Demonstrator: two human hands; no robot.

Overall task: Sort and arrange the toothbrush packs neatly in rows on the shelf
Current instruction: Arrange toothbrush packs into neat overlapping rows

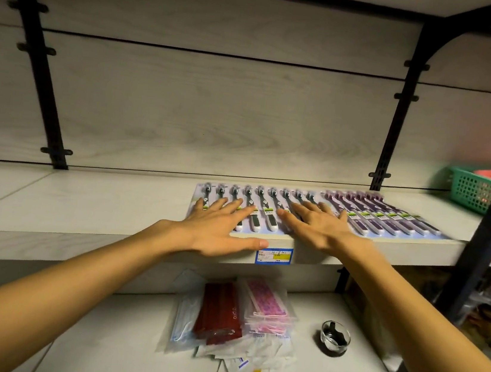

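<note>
Several toothbrush packs lie side by side in one row on the pale wooden shelf (pixel 78 213). The left group holds grey-and-white brushes (pixel 262 205); the right group holds purple brushes (pixel 389 220). My left hand (pixel 220 223) lies flat, fingers spread, on the left grey packs, its thumb along the shelf's front edge. My right hand (pixel 317 223) lies flat with straight fingers on the packs where the grey group meets the purple one. Both hands hide parts of the packs under them.
A blue price label (pixel 274 255) sticks on the shelf edge under my hands. A green mesh basket (pixel 480 195) stands at the far right. Below, the lower shelf carries bagged masks (pixel 230 315) and a small glass dish (pixel 335 338). Black brackets (pixel 387 142) flank the bay.
</note>
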